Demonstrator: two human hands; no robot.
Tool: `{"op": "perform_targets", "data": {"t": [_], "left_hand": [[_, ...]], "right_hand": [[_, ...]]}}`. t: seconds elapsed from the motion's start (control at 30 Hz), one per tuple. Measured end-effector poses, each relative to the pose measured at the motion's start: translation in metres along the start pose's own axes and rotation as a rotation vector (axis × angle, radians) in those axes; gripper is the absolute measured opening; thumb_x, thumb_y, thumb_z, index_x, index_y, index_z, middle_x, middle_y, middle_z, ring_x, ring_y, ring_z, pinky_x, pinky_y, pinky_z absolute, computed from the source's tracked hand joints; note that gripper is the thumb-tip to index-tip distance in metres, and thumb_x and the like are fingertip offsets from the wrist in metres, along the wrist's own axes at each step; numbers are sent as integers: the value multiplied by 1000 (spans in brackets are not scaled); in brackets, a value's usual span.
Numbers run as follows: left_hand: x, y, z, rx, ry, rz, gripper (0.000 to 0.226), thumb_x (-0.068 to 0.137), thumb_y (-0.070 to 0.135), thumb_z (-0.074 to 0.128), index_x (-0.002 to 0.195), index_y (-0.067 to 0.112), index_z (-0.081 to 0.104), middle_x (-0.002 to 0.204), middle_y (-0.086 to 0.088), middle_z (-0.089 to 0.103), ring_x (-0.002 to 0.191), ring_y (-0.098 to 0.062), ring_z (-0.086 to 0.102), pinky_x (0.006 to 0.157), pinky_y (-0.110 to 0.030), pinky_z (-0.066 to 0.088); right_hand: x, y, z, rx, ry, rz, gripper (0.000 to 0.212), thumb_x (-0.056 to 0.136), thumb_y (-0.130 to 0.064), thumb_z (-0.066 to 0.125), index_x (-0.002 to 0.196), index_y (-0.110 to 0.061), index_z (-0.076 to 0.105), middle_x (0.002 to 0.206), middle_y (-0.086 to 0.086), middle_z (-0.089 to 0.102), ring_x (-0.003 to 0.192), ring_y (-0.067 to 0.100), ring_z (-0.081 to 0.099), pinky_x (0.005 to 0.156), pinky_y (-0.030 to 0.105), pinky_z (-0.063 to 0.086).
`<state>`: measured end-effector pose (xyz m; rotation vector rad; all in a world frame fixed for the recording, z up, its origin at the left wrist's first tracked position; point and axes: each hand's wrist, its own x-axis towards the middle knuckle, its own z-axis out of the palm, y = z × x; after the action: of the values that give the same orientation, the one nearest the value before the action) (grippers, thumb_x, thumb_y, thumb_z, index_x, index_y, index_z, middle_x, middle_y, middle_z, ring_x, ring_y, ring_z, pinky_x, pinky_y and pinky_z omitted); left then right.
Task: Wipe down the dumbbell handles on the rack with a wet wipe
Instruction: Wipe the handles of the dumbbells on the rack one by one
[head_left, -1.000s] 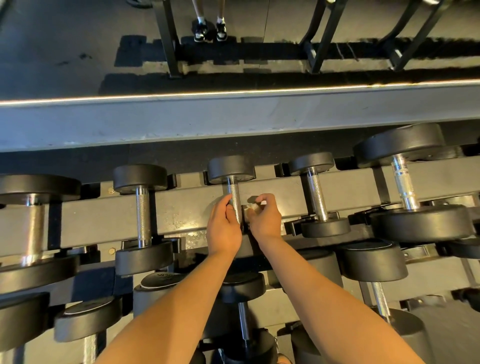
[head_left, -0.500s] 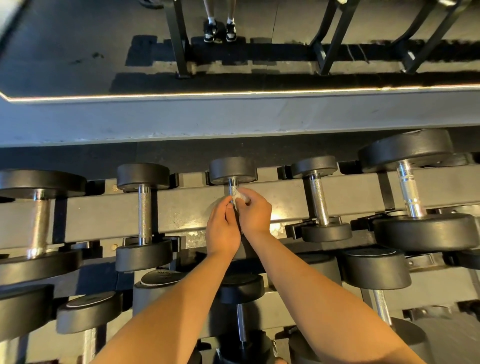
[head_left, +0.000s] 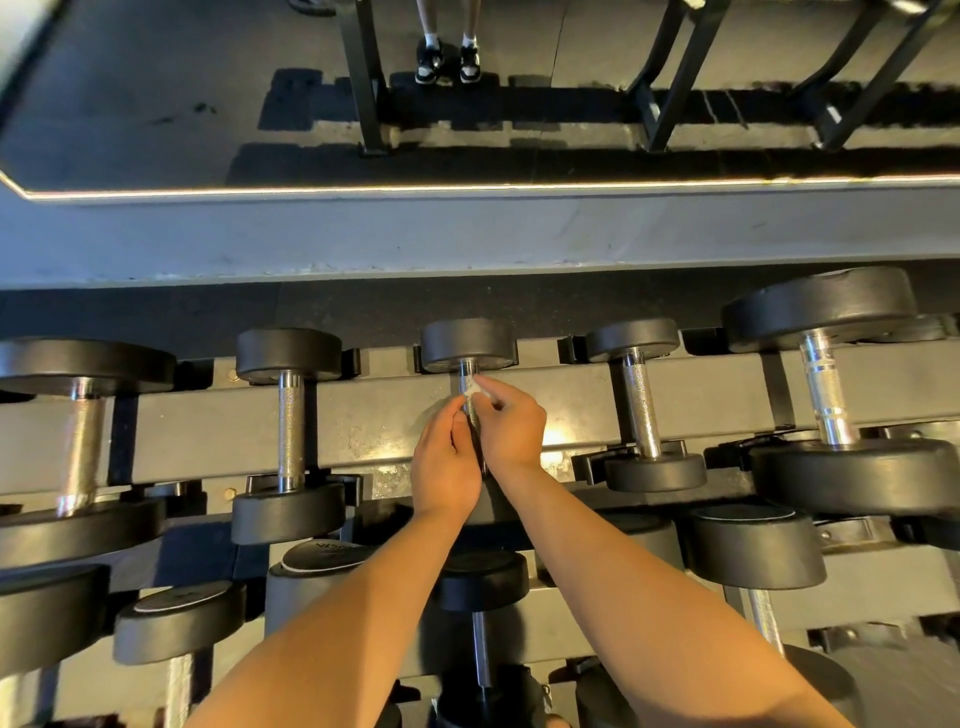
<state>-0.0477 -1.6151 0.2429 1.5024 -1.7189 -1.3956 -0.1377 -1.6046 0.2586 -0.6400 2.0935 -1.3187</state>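
Head view: on the top tier of the rack (head_left: 363, 415), the right hand (head_left: 511, 431) pinches a white wet wipe (head_left: 475, 388) against the middle dumbbell handle (head_left: 466, 370), just below its far weight. The left hand (head_left: 447, 462), fingers curled, grips the same bar beside it.

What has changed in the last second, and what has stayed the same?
The right hand brought the wet wipe left onto the middle handle and up toward the far head. The left hand stayed on the handle; the dumbbells did not move.
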Motion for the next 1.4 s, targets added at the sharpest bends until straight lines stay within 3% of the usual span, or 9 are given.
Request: {"op": "perform_targets", "data": {"t": [0.13,0.3,0.47,0.53,0.7,0.87,1.2,1.33,1.4], "left_hand": [[1,-1,0,12,6,11,37,110,36,34,142,35,51,137,11,57,122,-7,54,101,-27,43],[4,-4,1,24,-8,15,35,109,41,34,140,41,51,135,13,58,122,-7,55,103,-30,45],[2,-5,-1,22,5,10,35,109,40,34,139,40,52,134,12,59,119,-8,56,103,-33,48],[1,-3,-1,7,5,-2,36,109,38,35,141,37,52,136,11,58,122,-7,55,105,-33,46],[-7,-6,-13,-112,-114,-83,37,109,35,36,143,35,52,133,10,59,120,-7,54,105,-29,43],[-35,-25,-23,-122,-173,-111,38,110,39,30,139,33,54,131,10,62,125,-6,53,101,-22,37],[-34,-18,-20,-38,-153,-110,41,110,41,27,140,32,53,130,8,61,122,-10,53,100,-28,40],[-32,-13,-24,-3,-175,-77,39,110,38,30,139,28,54,130,7,59,121,-10,52,99,-25,38],[-31,-8,-27,1,-153,-40,37,110,37,35,138,25,56,133,6,57,120,-7,52,99,-23,37]], "right_hand": [[-3,11,-9,-64,-27,10,27,96,-14,65,121,-20,73,113,-4,73,99,6,67,91,26,56],[0,-6,-2,-21,32,23,25,97,-12,63,119,-18,71,108,-10,69,95,0,60,80,5,44],[-13,5,-9,-132,-34,38,13,95,-16,66,106,-19,70,90,-5,69,77,4,61,62,9,45],[-20,14,-17,-181,-74,70,8,92,-17,68,100,-19,70,88,-4,69,77,7,61,64,17,47],[-28,21,-32,-211,-185,221,9,86,-12,74,94,-15,73,91,-5,71,86,9,64,67,11,42],[-20,8,-27,-85,-89,251,11,89,-16,73,99,-18,70,93,-2,70,86,13,65,70,21,49],[-38,6,-20,-326,-104,296,6,88,-16,71,86,-19,67,83,-2,68,82,18,66,76,34,57],[-48,-1,-20,-240,-49,268,5,90,-13,68,89,-18,67,84,-4,67,82,17,65,66,25,51],[-54,-3,-19,-140,-32,235,4,90,-20,68,90,-23,66,86,-7,67,85,15,64,72,25,51]]}}
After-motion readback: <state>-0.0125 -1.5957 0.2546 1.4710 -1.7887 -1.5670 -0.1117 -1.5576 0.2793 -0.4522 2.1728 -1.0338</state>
